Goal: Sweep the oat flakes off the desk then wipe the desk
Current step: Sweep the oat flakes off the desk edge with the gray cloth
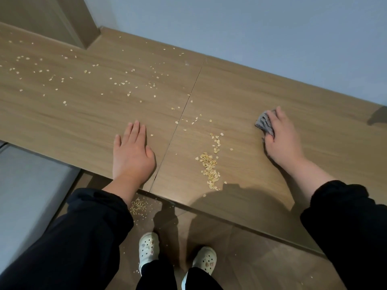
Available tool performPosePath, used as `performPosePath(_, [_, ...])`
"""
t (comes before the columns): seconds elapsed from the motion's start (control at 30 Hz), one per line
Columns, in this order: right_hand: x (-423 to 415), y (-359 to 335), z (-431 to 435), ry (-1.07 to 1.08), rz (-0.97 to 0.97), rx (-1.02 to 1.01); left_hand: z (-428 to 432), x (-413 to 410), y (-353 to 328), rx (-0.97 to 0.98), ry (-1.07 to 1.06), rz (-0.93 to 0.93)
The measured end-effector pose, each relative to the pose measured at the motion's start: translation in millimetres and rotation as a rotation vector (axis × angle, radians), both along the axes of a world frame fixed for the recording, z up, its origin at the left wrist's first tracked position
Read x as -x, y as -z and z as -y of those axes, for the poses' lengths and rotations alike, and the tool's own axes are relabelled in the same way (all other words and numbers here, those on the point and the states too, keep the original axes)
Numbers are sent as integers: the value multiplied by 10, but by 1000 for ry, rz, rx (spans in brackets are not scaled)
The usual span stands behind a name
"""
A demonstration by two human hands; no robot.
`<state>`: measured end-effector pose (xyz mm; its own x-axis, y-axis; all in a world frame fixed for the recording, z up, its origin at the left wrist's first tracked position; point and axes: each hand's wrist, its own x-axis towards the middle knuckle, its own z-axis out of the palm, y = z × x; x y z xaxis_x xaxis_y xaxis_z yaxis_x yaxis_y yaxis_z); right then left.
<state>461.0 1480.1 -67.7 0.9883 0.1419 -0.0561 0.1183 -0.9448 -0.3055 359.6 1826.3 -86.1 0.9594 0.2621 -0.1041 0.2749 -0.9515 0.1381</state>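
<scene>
Oat flakes (210, 170) lie in a loose heap near the front edge of the desk (240, 95), just right of the seam between its two panels, with a thin trail running back from the heap. Many more flakes are scattered thinly across the left panel, and some already lie on the floor (240, 248) below the edge.

The left hand (132, 151) rests flat and empty on the desk, fingers extended, just left of the seam. The right hand (281, 136) presses a crumpled grey cloth (264, 123) onto the right panel, fingers curled over it, well apart from the heap.

The step in hand appears to be sweeping. Recommended procedure: draw the cloth leftward with firm, even pressure, keeping its leading edge in full contact so flakes do not slip beneath. Gather the trail into the heap, then push the whole heap over the front edge. Clear the left panel likewise before wiping.
</scene>
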Motion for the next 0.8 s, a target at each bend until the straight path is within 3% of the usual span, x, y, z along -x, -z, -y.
performPosePath(0.3, [507, -30, -1078, -192, -124, -323, -3, 0, -8, 7, 7, -6])
performPosePath(0.47, [543, -328, -644, 197, -233, -692, -7, -1, -7, 17, 10, -21])
performPosePath(0.63, [977, -276, 1, 432, -133, -540, -16, 0, -19, 15, 27, -36])
performPosePath(0.8, [1365, -34, -136, 506, -76, -334, -64, 7, -89, 84, 100, -37])
